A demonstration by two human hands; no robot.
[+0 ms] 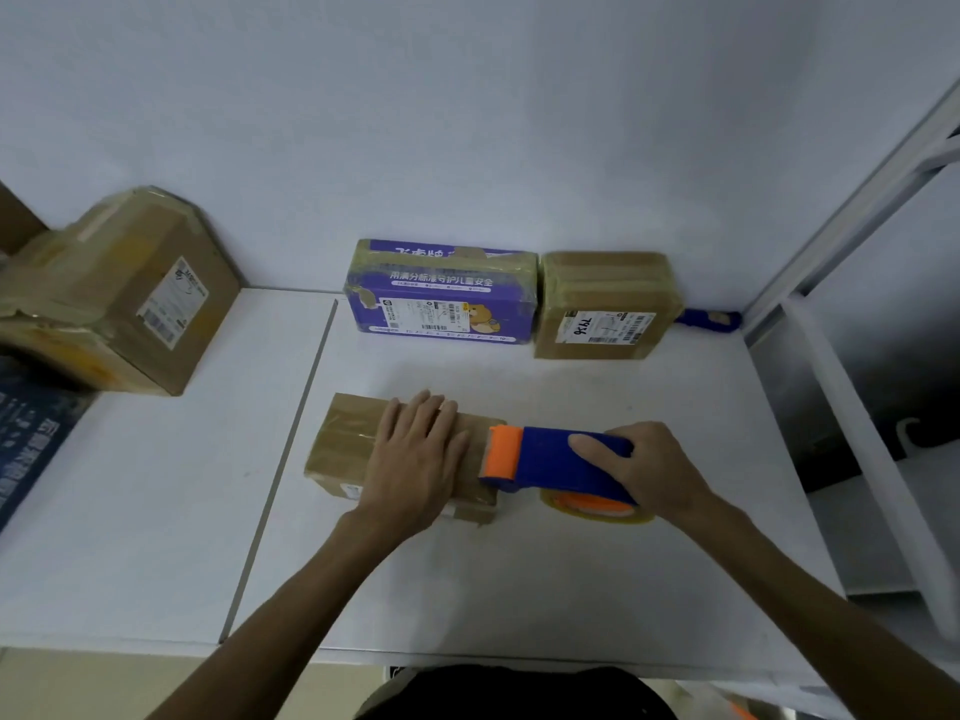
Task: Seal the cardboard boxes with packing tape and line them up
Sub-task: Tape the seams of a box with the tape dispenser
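White tabletop (519, 563): four boxes (441, 298), two hands (415, 459)

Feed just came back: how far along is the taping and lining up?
Done: purple box and brown box stand taped, side by side at the wall. In hand: left hand presses on the small box; right hand holds the dispenser at its right end. Left: finishing it and adding it to the row.

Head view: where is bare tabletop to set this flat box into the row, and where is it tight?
Bare table lies between the big taped box and the purple box, beside the row. Another bare strip runs between the row and the flat box. Tight: right of the labelled brown box, where a blue object fills the corner.
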